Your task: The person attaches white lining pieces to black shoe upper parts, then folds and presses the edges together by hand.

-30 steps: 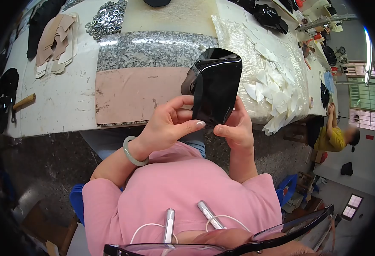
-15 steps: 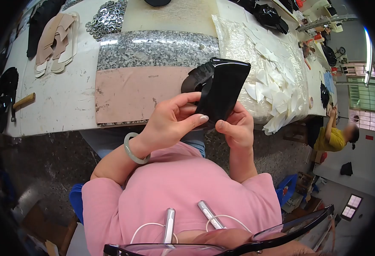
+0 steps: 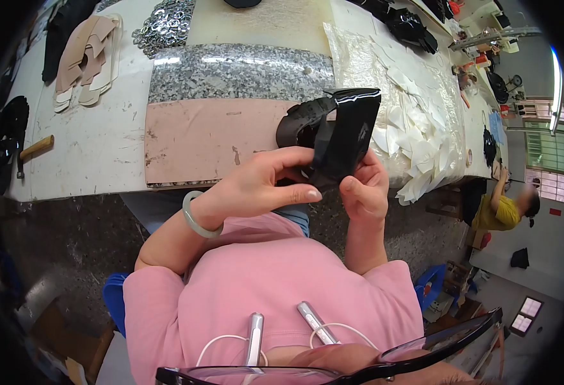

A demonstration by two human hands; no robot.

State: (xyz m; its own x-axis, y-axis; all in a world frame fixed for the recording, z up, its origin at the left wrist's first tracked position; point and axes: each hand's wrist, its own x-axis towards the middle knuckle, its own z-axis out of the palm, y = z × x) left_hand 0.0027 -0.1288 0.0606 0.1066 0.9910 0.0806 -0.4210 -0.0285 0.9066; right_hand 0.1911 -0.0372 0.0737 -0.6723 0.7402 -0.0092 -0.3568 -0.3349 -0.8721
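A glossy black shoe upper (image 3: 349, 135) is held up over the front edge of the bench, its shiny rim toward the top and an open strap-like part on its left. My left hand (image 3: 272, 183) reaches in from the left, its fingers curled behind the upper's lower left side and partly hidden. Its thumb points right, below the upper. On the other side, my right hand (image 3: 368, 186) grips the lower right edge between thumb and fingers. A pale bangle (image 3: 195, 215) circles my left wrist.
A pinkish board (image 3: 192, 138) and a speckled grey slab (image 3: 230, 70) lie on the bench. White cut pieces (image 3: 416, 141) cover plastic at right. A hammer (image 3: 37, 149), metal rings (image 3: 164, 25) and beige cut pieces (image 3: 86, 58) are left. A person in yellow (image 3: 500, 212) works far right.
The upper has turned, showing more of its left opening, and has shifted slightly right. My left thumb has come away from its lower face.
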